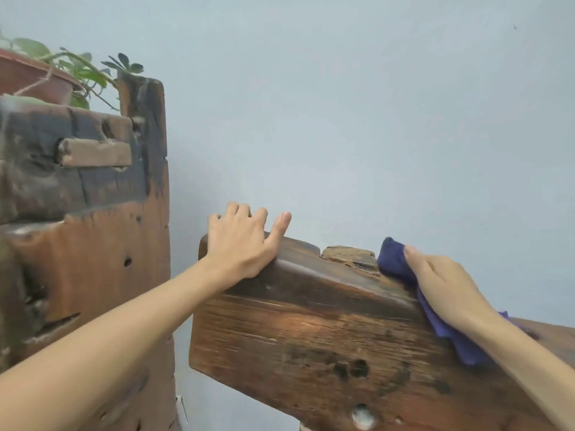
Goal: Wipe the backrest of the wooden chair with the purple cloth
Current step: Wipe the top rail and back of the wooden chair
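Note:
The chair's backrest (311, 331) is a thick, worn plank of dark brown wood that slants down to the right across the lower frame. My left hand (242, 241) lies on its upper left end, the fingers curled over the far edge and the thumb stretched along the top. My right hand (441, 284) presses the purple cloth (395, 256) flat onto the top edge further right, just past a notch in the wood. Part of the cloth (460, 340) hangs down the front face under my wrist.
A tall rough wooden stand (93, 244) fills the left side, close to the backrest's left end. A potted green plant (62, 73) sits on top of it. A plain pale wall (342, 104) lies right behind the backrest.

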`<move>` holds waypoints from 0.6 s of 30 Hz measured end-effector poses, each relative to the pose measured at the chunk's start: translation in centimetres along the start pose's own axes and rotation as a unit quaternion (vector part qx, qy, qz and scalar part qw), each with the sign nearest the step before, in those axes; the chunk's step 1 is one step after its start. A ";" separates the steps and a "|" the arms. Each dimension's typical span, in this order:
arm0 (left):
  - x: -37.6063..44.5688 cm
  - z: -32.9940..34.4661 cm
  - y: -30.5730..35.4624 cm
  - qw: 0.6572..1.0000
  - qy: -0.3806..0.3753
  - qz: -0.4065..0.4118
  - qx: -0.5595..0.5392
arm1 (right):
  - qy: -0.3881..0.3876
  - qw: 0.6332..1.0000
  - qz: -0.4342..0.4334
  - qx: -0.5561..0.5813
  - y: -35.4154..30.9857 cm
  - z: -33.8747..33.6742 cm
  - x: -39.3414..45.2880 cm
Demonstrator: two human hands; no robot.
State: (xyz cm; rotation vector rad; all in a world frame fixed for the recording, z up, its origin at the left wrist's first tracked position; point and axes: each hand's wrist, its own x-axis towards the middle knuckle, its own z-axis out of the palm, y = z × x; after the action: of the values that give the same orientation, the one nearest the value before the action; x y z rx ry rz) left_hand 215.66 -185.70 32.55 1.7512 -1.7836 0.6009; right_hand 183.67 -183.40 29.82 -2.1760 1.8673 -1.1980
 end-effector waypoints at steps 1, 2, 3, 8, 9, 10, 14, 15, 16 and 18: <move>0.7 -0.2 -1.0 0.998 -0.040 -0.043 -0.013 | 0.009 0.999 -0.034 -0.031 -0.5 -0.1 -2.1; 1.3 -0.2 -2.2 0.991 -0.081 -0.096 -0.036 | -0.006 0.994 -0.082 -0.076 -1.1 0.4 -3.4; 1.8 -0.1 -2.8 0.982 -0.121 -0.131 -0.059 | -0.022 0.987 -0.106 -0.118 -1.6 0.9 -4.1; 2.5 -0.1 -3.2 0.975 -0.100 -0.167 -0.109 | -0.066 0.966 -0.153 -0.197 -7.4 2.6 -0.6; 2.3 -0.1 -3.5 0.973 -0.089 -0.173 -0.121 | -0.073 0.961 -0.169 -0.206 -9.1 3.4 0.5; 2.2 0.0 -3.9 0.970 -0.081 -0.184 -0.137 | -0.087 0.959 -0.176 -0.202 -11.0 4.6 1.7; 2.4 0.7 -4.7 0.947 -0.063 -0.239 -0.206 | -0.200 0.960 -0.191 -0.045 -20.1 10.7 6.7; 2.6 0.8 -4.8 0.927 -0.070 -0.267 -0.253 | -0.244 0.952 -0.186 0.020 -22.1 11.9 8.0; 2.7 0.9 -5.0 0.906 -0.075 -0.292 -0.299 | -0.287 0.939 -0.170 0.085 -23.7 12.9 9.2; 2.7 0.9 -5.0 0.889 -0.082 -0.302 -0.333 | -0.370 0.906 -0.123 0.161 -25.4 14.3 11.2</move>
State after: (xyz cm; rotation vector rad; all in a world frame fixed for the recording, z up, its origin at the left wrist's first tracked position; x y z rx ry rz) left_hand 220.65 -188.56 33.36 1.7253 -1.2007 -0.3922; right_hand 212.53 -192.23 37.97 -2.2480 1.0339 -0.5009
